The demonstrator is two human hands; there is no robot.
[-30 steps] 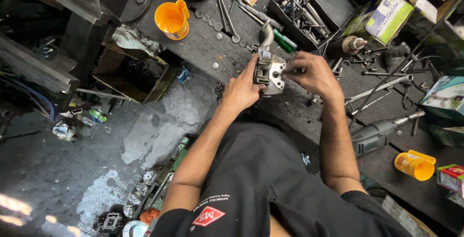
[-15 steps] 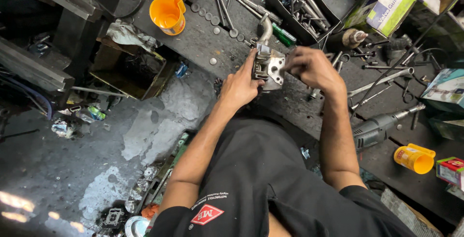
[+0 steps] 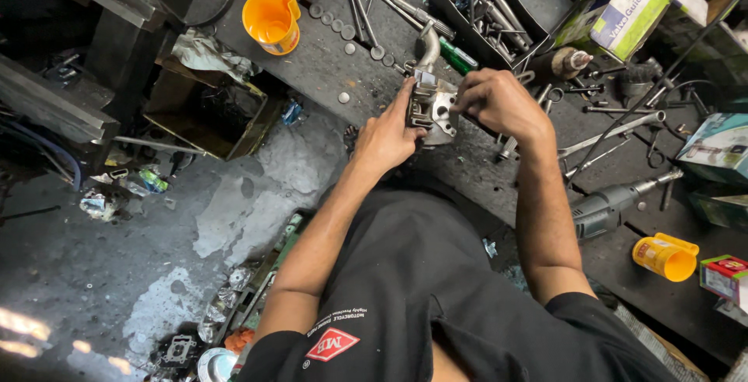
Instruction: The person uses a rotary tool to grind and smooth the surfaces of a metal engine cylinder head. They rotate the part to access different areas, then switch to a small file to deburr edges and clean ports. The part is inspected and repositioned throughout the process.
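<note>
Since a second ago both hands and the part sit a little higher over the bench | orange cup [image 3: 270, 19] far left | left hand [image 3: 387, 136] clamped on the finned metal engine part [image 3: 431, 107] held above the workbench [image 3: 327, 54] | right hand [image 3: 499, 104] fingers pinched at its right side | electric drill [image 3: 604, 209] lying right.

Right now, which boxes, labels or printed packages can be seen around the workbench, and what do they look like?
Green and white carton: upper right of the bench, rectangular, lying tilted.
Pale teal box: right edge, partly cut off.
Small red and white box: lower right, beside the yellow cup.
Red diamond patch: on the person's black shirt.
</note>
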